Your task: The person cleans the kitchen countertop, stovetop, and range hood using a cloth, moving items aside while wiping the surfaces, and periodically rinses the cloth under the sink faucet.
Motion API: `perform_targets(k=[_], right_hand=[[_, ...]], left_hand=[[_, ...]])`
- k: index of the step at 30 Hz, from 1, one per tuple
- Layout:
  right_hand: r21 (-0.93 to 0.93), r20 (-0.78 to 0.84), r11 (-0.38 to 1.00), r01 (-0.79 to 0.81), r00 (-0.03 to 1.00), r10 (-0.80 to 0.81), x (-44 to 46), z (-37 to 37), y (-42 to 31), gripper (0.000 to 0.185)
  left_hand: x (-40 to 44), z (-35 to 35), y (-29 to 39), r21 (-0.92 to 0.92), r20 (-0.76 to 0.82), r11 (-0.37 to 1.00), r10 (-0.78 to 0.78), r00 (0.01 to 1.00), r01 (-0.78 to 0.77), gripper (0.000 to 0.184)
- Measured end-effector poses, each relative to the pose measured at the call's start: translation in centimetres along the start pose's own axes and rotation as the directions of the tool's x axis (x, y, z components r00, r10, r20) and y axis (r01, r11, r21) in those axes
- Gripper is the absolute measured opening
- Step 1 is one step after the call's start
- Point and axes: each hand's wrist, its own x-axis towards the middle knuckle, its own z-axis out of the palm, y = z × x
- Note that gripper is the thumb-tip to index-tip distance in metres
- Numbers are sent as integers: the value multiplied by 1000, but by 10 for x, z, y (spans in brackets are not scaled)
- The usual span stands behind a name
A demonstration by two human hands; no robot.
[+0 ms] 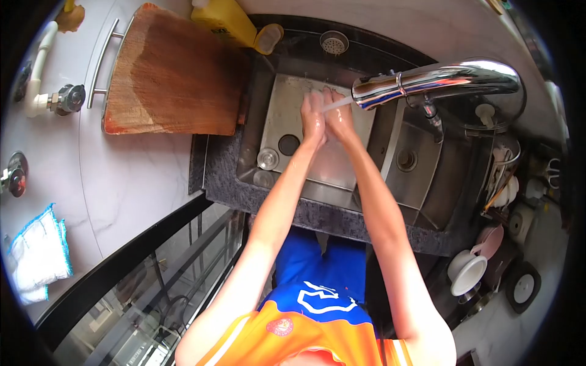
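My left hand [313, 119] and my right hand [339, 114] are side by side over the larger basin of the steel sink [345, 177]. Both look wet, with fingers stretched forward and slightly blurred. From the chrome faucet [375, 91] a stream of water [337, 104] runs onto them. Neither hand shows anything in its grasp. Left of my wrists are the dark drain hole [289, 144] and a round metal strainer [267, 158].
A wooden cutting board [177, 73] stands left of the sink by a yellow bottle [226, 21]. The smaller basin [414, 165] lies to the right. A white cup [467, 273] is at lower right, and a blue-edged cloth [43, 256] hangs at far left.
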Motion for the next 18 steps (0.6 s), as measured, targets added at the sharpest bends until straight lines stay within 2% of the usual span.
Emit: perform_targets(k=[1,2,4,5,6,8,9,10,11,12,13,14,15,16,17,18], right_hand=[[-263,21,928,264,963,-268,-10,0,-4,38],[-260,30,929,263,964,-264,-15,6,4,38],[52,-63,968,244,969,-240,-25,23,17,34],[42,-124,962,269,957,-262,-20,20,18,29],[56,-120,960,273,957,-265,-11,16,16,29],[-170,-162,982,-81,985,53,-2,0,23,27],[-141,-241,990,5,970,-39,-5,-4,24,28],[-147,-249,989,-1,968,-36,-7,-5,23,28],[-136,-156,990,43,986,-64,-12,-4,21,31],[-118,-63,989,87,993,-95,-18,-2,14,35],[-70,-137,995,70,987,-80,-27,3,-5,40],[-70,-136,995,65,988,-74,-34,2,-2,40],[50,-28,993,107,994,-105,-38,2,1,41],[173,73,975,136,986,-150,-40,3,7,43],[417,279,906,-68,959,-57,-33,1,23,42],[519,346,818,-246,936,62,-32,-12,18,42]], left_hand=[[12,-4,-7,17,-32,999,38,999,-37,35],[20,-8,-15,20,-41,999,34,999,-34,35],[25,-16,-18,158,8,984,-90,996,88,37],[26,-17,-21,391,25,918,63,998,-67,37],[22,-20,-32,596,78,778,190,979,-199,39],[6,-20,-14,609,81,789,42,996,-83,43],[4,-19,-14,603,89,793,36,995,-83,43],[3,-18,-14,617,98,780,59,993,-107,45],[0,-20,-12,632,104,764,78,992,-126,48],[3,-24,-16,631,107,766,71,992,-123,48],[10,-29,-21,300,157,949,-153,976,100,48],[14,-38,-26,-55,278,931,-332,901,360,49],[14,-51,-19,90,316,900,-432,845,427,55],[14,-57,-10,90,316,900,-433,844,427,55],[14,-61,-1,90,310,899,-434,846,428,67],[13,-59,7,90,305,898,-437,846,431,81]])
